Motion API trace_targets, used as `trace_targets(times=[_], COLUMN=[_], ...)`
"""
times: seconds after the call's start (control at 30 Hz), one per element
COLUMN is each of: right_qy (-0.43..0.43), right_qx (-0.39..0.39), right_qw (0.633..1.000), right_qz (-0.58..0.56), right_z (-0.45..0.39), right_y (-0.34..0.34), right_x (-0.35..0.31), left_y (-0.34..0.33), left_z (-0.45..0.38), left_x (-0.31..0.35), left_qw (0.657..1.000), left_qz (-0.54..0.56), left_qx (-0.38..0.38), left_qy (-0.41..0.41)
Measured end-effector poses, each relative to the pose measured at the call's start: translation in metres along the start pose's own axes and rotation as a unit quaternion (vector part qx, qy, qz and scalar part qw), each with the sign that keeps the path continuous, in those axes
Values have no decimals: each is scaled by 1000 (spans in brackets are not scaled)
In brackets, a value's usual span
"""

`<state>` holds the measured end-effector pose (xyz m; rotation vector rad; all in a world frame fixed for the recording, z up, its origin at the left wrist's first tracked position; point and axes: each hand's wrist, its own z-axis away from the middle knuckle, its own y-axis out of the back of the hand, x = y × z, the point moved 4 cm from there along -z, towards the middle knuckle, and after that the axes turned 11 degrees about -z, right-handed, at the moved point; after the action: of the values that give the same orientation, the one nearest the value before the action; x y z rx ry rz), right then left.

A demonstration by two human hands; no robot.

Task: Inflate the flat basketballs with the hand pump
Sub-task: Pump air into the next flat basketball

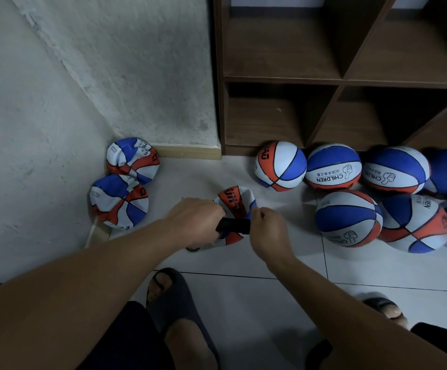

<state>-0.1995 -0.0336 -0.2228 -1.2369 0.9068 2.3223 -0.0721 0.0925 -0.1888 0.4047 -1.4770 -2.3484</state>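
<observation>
Fingers (211,209) of your left hand (194,217) curl around the black pump (234,225); your right hand (267,231) pinches its other end, over the flat basketball (237,201) on the floor (243,263). Limp and light, I judge, it will buckle, so steady it near the valve.

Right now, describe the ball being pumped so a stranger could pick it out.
Start at the brown cubby shelf against the wall, then drop to the white tile floor before its left end. The crumpled basketball lies there alone between both hands, a black pump across it; the corner's flat balls go unheld.

Three flat basketballs (133,161), seven round ones (281,166), one pump (233,225).
</observation>
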Motion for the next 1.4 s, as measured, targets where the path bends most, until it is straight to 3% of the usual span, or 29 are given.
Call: trace_targets(times=[0.23, 0.43, 0.6, 0.9, 1.23, 1.4], right_qy=[9, -22, 14, 52, 63, 1], right_qx=[-28, 57, 102, 23, -29, 24], right_qw=[999, 997, 993, 998, 997, 1000], right_qz=[21, -47, -50, -4, 16, -14], right_z=[-11, -41, -26, 1, -13, -44], right_y=[21, 85, 66, 17, 18, 69], right_x=[-14, -12, -19, -23, -23, -17], left_y=[8, 12, 21, 23, 16, 11], left_z=[-3, -2, -2, -1, -3, -4], left_x=[-6, -39, -26, 1, -3, -31], left_qw=[999, 997, 997, 999, 998, 996], left_qz=[35, 28, 30, 35, 51, 37], left_qx=[15, 19, 11, 1, 9, 14], left_qy=[0, 76, 64, 18, 21, 74])
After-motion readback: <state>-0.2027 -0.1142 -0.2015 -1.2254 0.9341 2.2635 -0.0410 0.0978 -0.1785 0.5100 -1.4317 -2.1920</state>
